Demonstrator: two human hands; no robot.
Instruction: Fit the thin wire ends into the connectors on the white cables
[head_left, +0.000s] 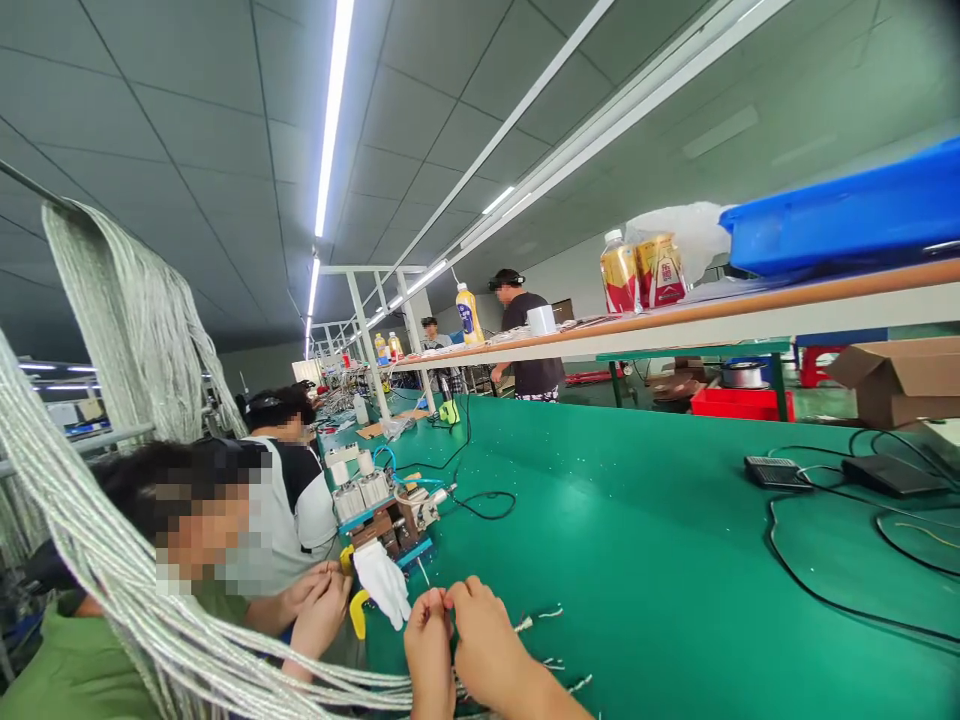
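Note:
My left hand (430, 640) and my right hand (484, 635) meet at the bottom centre, fingertips pinched close together over the green tabletop (637, 560). What lies between the fingertips is too small to make out. A thick bundle of whitish twisted cables (225, 650) runs from the left and passes beneath my hands. Frayed cable ends (525, 624) stick out to the right of my right hand. Just left of and beyond my hands, a white glove (381, 583) hangs at a small machine with metal cylinders (363, 492).
Co-workers sit at the left, one person's hands (322, 605) near mine. More cables (135, 310) hang from a rail. Black cords and a small dark box (777, 473) lie at the right. Above runs a shelf (750, 310) with bottles (469, 315) and a blue tray (840, 225).

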